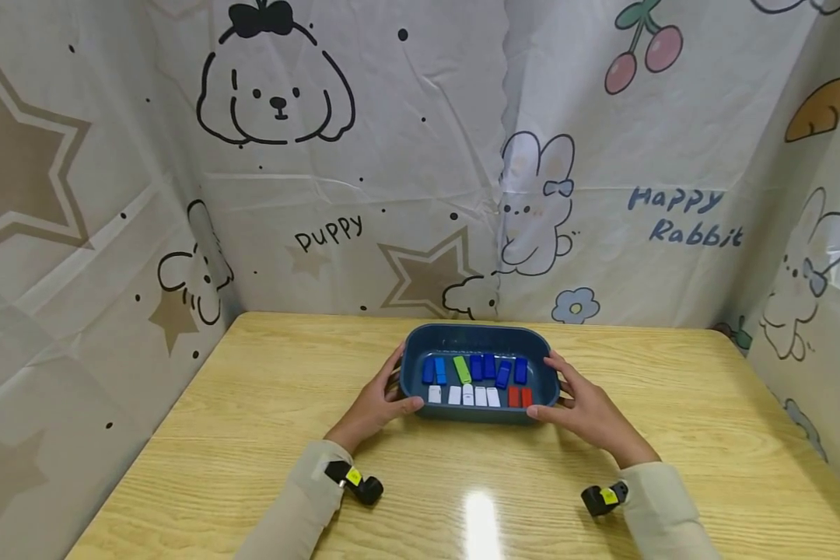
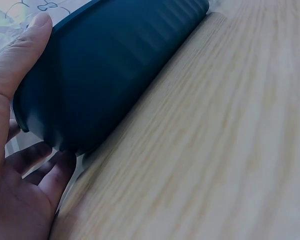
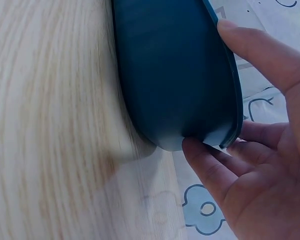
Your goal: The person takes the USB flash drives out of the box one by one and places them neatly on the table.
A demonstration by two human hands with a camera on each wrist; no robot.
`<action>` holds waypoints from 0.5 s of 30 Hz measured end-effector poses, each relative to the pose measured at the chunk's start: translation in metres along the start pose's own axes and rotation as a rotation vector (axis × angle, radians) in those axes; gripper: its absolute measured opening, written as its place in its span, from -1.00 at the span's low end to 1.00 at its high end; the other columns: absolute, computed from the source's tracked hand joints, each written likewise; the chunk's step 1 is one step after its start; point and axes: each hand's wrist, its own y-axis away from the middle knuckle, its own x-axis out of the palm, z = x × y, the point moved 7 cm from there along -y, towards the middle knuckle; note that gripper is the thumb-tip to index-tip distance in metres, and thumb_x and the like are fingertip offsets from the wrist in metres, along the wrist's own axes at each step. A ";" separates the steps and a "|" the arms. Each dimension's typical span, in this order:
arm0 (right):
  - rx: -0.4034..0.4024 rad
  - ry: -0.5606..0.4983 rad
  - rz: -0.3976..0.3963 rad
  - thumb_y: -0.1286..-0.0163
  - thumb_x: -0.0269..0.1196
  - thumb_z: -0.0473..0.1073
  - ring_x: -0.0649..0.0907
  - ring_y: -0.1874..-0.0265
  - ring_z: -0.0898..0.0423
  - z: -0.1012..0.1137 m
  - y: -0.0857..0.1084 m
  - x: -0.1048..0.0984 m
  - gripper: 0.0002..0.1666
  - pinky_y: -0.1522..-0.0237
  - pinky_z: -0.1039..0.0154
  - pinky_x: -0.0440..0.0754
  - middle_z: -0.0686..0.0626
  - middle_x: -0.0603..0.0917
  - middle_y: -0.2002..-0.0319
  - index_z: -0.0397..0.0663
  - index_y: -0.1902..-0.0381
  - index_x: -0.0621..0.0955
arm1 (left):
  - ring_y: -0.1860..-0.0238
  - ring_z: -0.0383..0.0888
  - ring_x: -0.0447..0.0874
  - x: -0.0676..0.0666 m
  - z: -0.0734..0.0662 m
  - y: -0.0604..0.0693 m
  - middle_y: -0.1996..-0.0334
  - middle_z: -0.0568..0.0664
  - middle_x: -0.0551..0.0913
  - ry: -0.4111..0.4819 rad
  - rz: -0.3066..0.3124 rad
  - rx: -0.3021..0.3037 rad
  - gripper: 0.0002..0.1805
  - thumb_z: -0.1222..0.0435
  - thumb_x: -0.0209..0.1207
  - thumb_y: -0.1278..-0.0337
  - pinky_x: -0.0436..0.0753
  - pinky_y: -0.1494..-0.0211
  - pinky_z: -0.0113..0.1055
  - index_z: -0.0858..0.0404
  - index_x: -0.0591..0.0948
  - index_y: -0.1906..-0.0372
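Note:
A dark teal plastic basin [image 1: 476,417] with rounded corners stands on the wooden table, held at both ends. My left hand [image 1: 374,408] grips its left end, the thumb at the front rim and the fingers against the end wall. At the opposite end my right hand [image 1: 591,412] grips likewise. Inside lie small oblong blocks in two rough rows: several dark blue blocks [image 1: 489,366], a lighter blue block [image 1: 440,371] and a green block [image 1: 461,369] behind, with several white blocks [image 1: 467,395] and two red blocks [image 1: 514,397] in front. Both wrist views show the basin's outer wall [image 2: 115,55].
The light wood table [image 1: 287,373] extends around the basin on all sides. Pale cloth [image 1: 420,155] with cartoon drawings hangs behind it and along both sides. A small black camera [image 1: 355,482] is strapped to the left sleeve, another camera [image 1: 604,498] to the right.

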 end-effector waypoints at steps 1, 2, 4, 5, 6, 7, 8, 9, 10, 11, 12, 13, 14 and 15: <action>-0.001 0.000 -0.001 -0.09 0.42 0.21 0.30 -0.34 -0.30 0.000 0.000 0.000 0.17 -0.17 -0.10 0.44 -0.17 0.04 -0.51 0.05 -0.51 0.08 | -0.44 0.10 0.13 0.000 0.000 0.000 -0.49 0.15 0.05 0.003 -0.001 0.001 0.08 0.16 0.35 -0.09 0.31 -0.34 -0.10 -0.05 -0.13 -0.55; -0.001 -0.001 -0.001 -0.09 0.42 0.21 0.30 -0.34 -0.30 0.000 0.000 0.000 0.17 -0.17 -0.10 0.44 -0.17 0.04 -0.50 0.05 -0.51 0.08 | -0.44 0.09 0.13 0.000 0.000 0.000 -0.49 0.15 0.05 0.006 -0.002 0.002 0.08 0.16 0.35 -0.09 0.31 -0.34 -0.10 -0.05 -0.12 -0.55; 0.000 0.001 -0.001 -0.09 0.42 0.22 0.30 -0.33 -0.30 0.000 0.000 0.000 0.17 -0.17 -0.11 0.44 -0.18 0.04 -0.50 0.05 -0.51 0.08 | -0.44 0.09 0.12 0.000 -0.001 0.001 -0.49 0.14 0.05 0.009 -0.004 0.006 0.07 0.17 0.34 -0.10 0.30 -0.35 -0.10 -0.04 -0.12 -0.55; 0.000 0.001 -0.002 -0.09 0.42 0.22 0.30 -0.34 -0.30 0.000 0.000 0.000 0.17 -0.17 -0.11 0.44 -0.17 0.03 -0.51 0.05 -0.51 0.08 | -0.44 0.10 0.12 0.000 -0.001 0.001 -0.49 0.14 0.05 0.011 -0.004 0.008 0.05 0.17 0.33 -0.11 0.30 -0.35 -0.09 -0.04 -0.11 -0.55; 0.000 0.003 -0.002 -0.09 0.42 0.22 0.30 -0.34 -0.31 0.000 0.000 -0.001 0.17 -0.17 -0.11 0.44 -0.17 0.03 -0.51 0.05 -0.51 0.08 | -0.44 0.10 0.12 0.000 -0.002 0.001 -0.49 0.15 0.04 0.013 -0.006 0.011 0.04 0.18 0.32 -0.13 0.29 -0.35 -0.08 -0.03 -0.11 -0.55; 0.000 0.004 -0.002 -0.09 0.42 0.21 0.30 -0.34 -0.31 0.000 0.000 -0.001 0.17 -0.17 -0.11 0.44 -0.17 0.03 -0.51 0.05 -0.51 0.08 | -0.44 0.10 0.12 -0.001 -0.003 0.001 -0.49 0.15 0.04 0.011 -0.008 0.013 0.02 0.19 0.30 -0.15 0.29 -0.36 -0.08 -0.02 -0.10 -0.55; -0.001 0.004 -0.003 -0.09 0.42 0.21 0.29 -0.34 -0.31 0.000 0.000 -0.001 0.17 -0.17 -0.11 0.44 -0.16 0.02 -0.51 0.05 -0.51 0.08 | -0.44 0.10 0.13 -0.001 -0.004 0.001 -0.49 0.16 0.05 0.009 -0.009 0.016 0.00 0.20 0.28 -0.17 0.28 -0.36 -0.07 -0.01 -0.10 -0.55; -0.002 0.004 -0.003 -0.09 0.42 0.21 0.29 -0.34 -0.31 0.001 0.000 -0.001 0.16 -0.17 -0.11 0.44 -0.16 0.02 -0.51 0.05 -0.51 0.08 | -0.44 0.11 0.13 -0.001 -0.004 0.001 -0.49 0.16 0.05 0.008 -0.009 0.020 -0.03 0.21 0.26 -0.20 0.27 -0.37 -0.06 0.01 -0.10 -0.55; -0.003 0.003 -0.004 -0.09 0.42 0.20 0.29 -0.34 -0.31 0.001 0.000 0.000 0.16 -0.17 -0.11 0.44 -0.15 0.01 -0.51 0.05 -0.51 0.09 | -0.44 0.11 0.13 -0.001 -0.005 0.001 -0.49 0.17 0.05 0.009 -0.010 0.025 -0.05 0.22 0.24 -0.22 0.26 -0.38 -0.05 0.03 -0.10 -0.55; -0.005 0.005 -0.004 -0.10 0.42 0.20 0.29 -0.34 -0.31 0.001 -0.001 0.000 0.16 -0.17 -0.11 0.44 -0.16 0.02 -0.51 0.04 -0.50 0.09 | -0.44 0.12 0.13 -0.001 -0.006 0.001 -0.48 0.18 0.05 0.012 -0.012 0.030 -0.07 0.23 0.22 -0.24 0.24 -0.39 -0.04 0.04 -0.09 -0.55; -0.006 0.006 -0.005 -0.10 0.42 0.19 0.29 -0.34 -0.32 0.001 -0.001 0.000 0.15 -0.17 -0.11 0.43 -0.15 0.02 -0.51 0.03 -0.50 0.10 | -0.43 0.12 0.14 -0.001 -0.006 0.001 -0.48 0.18 0.05 0.013 -0.014 0.034 -0.09 0.23 0.20 -0.25 0.23 -0.39 -0.04 0.06 -0.08 -0.55; -0.009 0.008 -0.006 -0.10 0.43 0.18 0.28 -0.34 -0.32 0.001 -0.001 0.000 0.14 -0.18 -0.11 0.43 -0.15 0.01 -0.51 0.03 -0.50 0.11 | -0.43 0.13 0.14 -0.002 -0.006 0.001 -0.48 0.19 0.06 0.016 -0.017 0.038 -0.11 0.24 0.19 -0.26 0.23 -0.40 -0.03 0.07 -0.07 -0.55; -0.012 0.011 -0.007 -0.11 0.43 0.16 0.28 -0.34 -0.33 0.001 -0.001 0.000 0.12 -0.18 -0.11 0.43 -0.15 0.02 -0.51 0.02 -0.49 0.12 | -0.43 0.14 0.14 -0.002 -0.006 0.002 -0.48 0.19 0.06 0.020 -0.020 0.042 -0.12 0.24 0.18 -0.27 0.22 -0.40 -0.02 0.08 -0.06 -0.54; -0.017 0.015 -0.007 -0.11 0.43 0.15 0.28 -0.34 -0.33 0.002 -0.001 0.001 0.11 -0.18 -0.11 0.43 -0.15 0.01 -0.51 0.00 -0.48 0.13 | -0.43 0.14 0.14 -0.002 -0.006 0.002 -0.48 0.19 0.06 0.025 -0.023 0.046 -0.14 0.25 0.17 -0.28 0.22 -0.40 -0.02 0.09 -0.05 -0.54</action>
